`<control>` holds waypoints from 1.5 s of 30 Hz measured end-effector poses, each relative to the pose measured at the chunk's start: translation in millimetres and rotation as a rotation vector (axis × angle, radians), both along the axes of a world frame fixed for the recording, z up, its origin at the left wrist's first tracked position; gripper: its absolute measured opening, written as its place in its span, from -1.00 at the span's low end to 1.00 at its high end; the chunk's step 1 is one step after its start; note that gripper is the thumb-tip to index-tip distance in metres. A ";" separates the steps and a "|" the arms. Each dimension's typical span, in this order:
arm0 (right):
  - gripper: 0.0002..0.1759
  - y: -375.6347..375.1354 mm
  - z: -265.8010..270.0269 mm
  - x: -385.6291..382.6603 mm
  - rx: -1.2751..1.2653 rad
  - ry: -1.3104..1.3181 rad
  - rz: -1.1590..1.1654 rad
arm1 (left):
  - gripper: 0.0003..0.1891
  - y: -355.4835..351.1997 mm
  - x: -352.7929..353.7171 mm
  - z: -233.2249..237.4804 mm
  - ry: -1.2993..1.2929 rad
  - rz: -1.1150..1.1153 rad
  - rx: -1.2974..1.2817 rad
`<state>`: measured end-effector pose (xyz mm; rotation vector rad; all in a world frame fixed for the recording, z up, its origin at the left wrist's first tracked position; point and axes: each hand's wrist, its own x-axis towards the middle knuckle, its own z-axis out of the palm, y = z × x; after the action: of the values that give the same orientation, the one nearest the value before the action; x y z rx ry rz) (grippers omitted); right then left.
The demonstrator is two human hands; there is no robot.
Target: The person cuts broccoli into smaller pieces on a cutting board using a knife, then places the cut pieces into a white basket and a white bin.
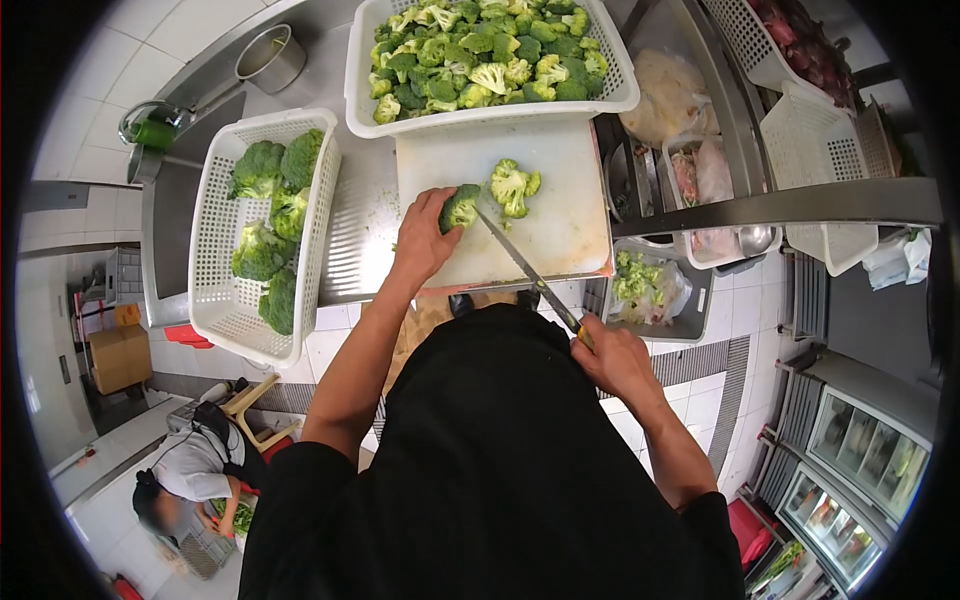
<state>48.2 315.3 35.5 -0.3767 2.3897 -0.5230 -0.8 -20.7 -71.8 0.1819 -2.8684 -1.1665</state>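
Observation:
My left hand (428, 235) is closed around a broccoli piece (460, 208) on the white cutting board (550, 245). In my right hand (615, 355) is the handle of a long knife (522, 262), its blade slanting up and left so the tip meets the right side of that piece. A loose broccoli floret (514, 188) lies on the board just right of the blade tip. Small green crumbs are scattered about the board.
A white basket (365, 115) full of cut florets stands behind the board. Left is another white basket (205, 290) with whole broccoli heads. Below right sits a grey bin (690, 325) of trimmings. A metal rail (760, 208) crosses at right. Another person (200, 465) works at lower left.

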 end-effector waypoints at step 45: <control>-0.63 -29.9 3.5 -26.3 -0.055 -0.096 0.166 | -0.53 -24.5 17.7 7.9 0.032 0.034 0.142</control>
<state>21.9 285.3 39.0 -0.5559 2.2318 -0.5192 16.9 -45.1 -63.9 0.2133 -2.7448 -1.3551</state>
